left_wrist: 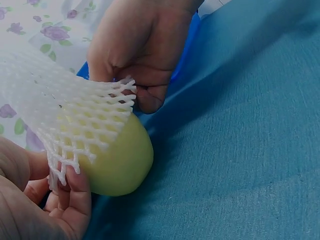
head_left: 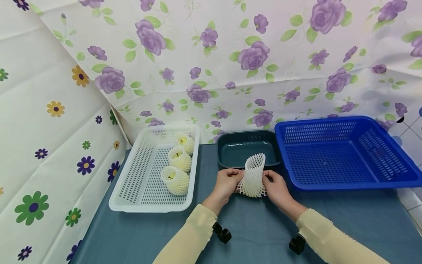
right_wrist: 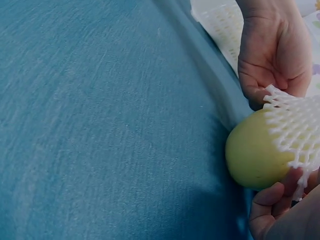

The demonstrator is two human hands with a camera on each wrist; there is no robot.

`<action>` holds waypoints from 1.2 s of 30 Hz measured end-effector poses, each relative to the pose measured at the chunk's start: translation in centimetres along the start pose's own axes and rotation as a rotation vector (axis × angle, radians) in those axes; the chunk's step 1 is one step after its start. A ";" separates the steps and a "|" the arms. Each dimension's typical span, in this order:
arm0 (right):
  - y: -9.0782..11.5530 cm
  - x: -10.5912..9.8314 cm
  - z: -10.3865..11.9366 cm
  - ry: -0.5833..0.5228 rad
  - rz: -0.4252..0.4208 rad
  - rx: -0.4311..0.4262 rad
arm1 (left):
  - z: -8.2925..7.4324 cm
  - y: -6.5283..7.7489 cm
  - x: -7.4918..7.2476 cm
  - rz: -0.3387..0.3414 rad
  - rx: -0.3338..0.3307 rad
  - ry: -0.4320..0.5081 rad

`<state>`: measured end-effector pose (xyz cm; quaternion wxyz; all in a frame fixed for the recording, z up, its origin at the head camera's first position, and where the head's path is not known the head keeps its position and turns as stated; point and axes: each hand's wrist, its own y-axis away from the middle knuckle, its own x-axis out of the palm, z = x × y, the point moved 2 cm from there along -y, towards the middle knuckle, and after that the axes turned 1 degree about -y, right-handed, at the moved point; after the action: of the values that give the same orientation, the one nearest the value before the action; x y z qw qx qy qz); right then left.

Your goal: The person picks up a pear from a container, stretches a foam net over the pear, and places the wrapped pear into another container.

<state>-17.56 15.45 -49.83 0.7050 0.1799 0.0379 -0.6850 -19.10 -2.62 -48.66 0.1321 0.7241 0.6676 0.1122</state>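
A white foam net sleeve (head_left: 255,174) stands over a round yellow-green apple (left_wrist: 127,160) on the table. Its lower edge is spread around the fruit, and the lower part of the apple (right_wrist: 252,150) shows bare in both wrist views. My left hand (head_left: 227,185) pinches the left side of that edge between thumb and fingers. Opposite it, my right hand (head_left: 278,189) pinches the right edge. The net's tall upper end rises above the fruit, so the apple's top is hidden.
To the left, a white basket (head_left: 115,198) holds 3 net-wrapped yellow-green apples (head_left: 176,179) along its right side. Just behind my hands is a dark green tray (head_left: 227,137). A blue basket (head_left: 329,185) stands to the right, touching the tray or nearly so. Floral sheeting (head_left: 197,55) hangs behind.
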 end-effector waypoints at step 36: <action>1.2 -1.1 0.3 0.066 -0.001 -0.205 | -1.3 1.1 -1.6 -0.072 0.217 -0.291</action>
<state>-16.48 16.40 -48.98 0.7177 0.1294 0.1308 -0.6716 -18.65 -4.24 -47.05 0.1525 0.7183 0.6750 -0.0712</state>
